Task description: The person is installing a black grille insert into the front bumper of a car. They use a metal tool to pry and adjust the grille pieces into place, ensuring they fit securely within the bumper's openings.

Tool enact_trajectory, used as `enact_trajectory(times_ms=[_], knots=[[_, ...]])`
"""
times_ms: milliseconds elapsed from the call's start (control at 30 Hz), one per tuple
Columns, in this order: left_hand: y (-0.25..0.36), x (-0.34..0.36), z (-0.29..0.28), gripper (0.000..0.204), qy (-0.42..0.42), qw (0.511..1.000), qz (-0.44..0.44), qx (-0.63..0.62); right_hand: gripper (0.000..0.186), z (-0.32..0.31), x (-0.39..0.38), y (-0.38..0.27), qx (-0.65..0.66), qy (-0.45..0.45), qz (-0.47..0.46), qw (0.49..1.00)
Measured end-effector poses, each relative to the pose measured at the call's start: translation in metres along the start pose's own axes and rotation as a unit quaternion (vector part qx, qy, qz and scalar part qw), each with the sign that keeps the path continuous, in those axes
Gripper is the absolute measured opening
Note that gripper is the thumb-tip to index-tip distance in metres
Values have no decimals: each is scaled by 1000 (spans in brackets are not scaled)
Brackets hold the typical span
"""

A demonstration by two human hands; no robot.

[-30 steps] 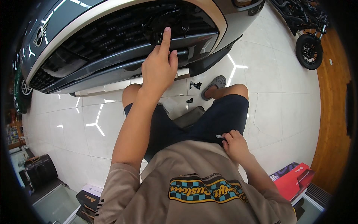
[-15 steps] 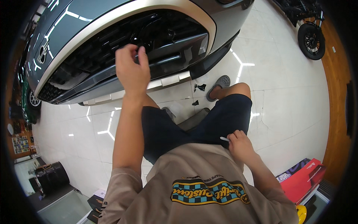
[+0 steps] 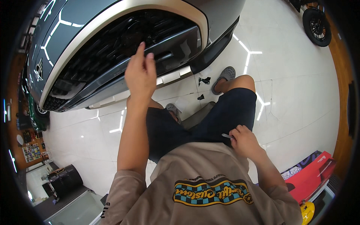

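In front of me is the front end of a grey car, its black grille (image 3: pixel 101 47) framed by a pale trim band (image 3: pixel 127 5). My left hand (image 3: pixel 141 80) is raised before the lower grille, next to a glossy dark crossbar (image 3: pixel 183 39). Its index finger points up and the thumb stands apart from it; nothing shows between them. Whether the fingertip touches the car I cannot tell. Over my right thigh, my right hand (image 3: pixel 245 142) is closed around a slim silvery tool (image 3: pixel 226 135), whose tip sticks out to the left. The rest of it is hidden.
Black scraps (image 3: pixel 204 80) lie on the white tiled floor by my grey clog (image 3: pixel 226 75). I sit on a low dark seat (image 3: pixel 198 115). A red box (image 3: pixel 311 176) is at lower right, a black drum (image 3: pixel 65 182) at lower left. A motorcycle wheel (image 3: pixel 317 27) stands far right.
My left hand has shifted slightly right and down, and its bent fingers have straightened. The right hand keeps the silvery tool in place. The whole view has tilted a little.
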State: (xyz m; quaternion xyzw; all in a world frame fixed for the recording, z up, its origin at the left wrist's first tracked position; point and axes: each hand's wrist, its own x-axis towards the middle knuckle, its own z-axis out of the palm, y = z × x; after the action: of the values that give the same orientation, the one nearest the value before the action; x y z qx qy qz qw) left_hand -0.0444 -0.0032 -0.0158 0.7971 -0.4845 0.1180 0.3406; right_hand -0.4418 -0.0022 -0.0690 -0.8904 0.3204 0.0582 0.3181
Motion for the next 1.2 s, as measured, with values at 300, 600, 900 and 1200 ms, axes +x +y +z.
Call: enact_trajectory(times_ms=[300,600,900,1200], knots=[[7,38,-14,91,182,970,46,156,28,-34,61,-11,121,72,-95,986],[20,59,7,89,207,974,-86,17,35,-103,245,-133,383,310,-223,841],[16,52,-19,80,171,981,-82,27,34,-112,291,-175,367,353,-138,850],[25,59,-15,84,189,975,-120,-4,15,-97,311,-182,420,471,-168,757]])
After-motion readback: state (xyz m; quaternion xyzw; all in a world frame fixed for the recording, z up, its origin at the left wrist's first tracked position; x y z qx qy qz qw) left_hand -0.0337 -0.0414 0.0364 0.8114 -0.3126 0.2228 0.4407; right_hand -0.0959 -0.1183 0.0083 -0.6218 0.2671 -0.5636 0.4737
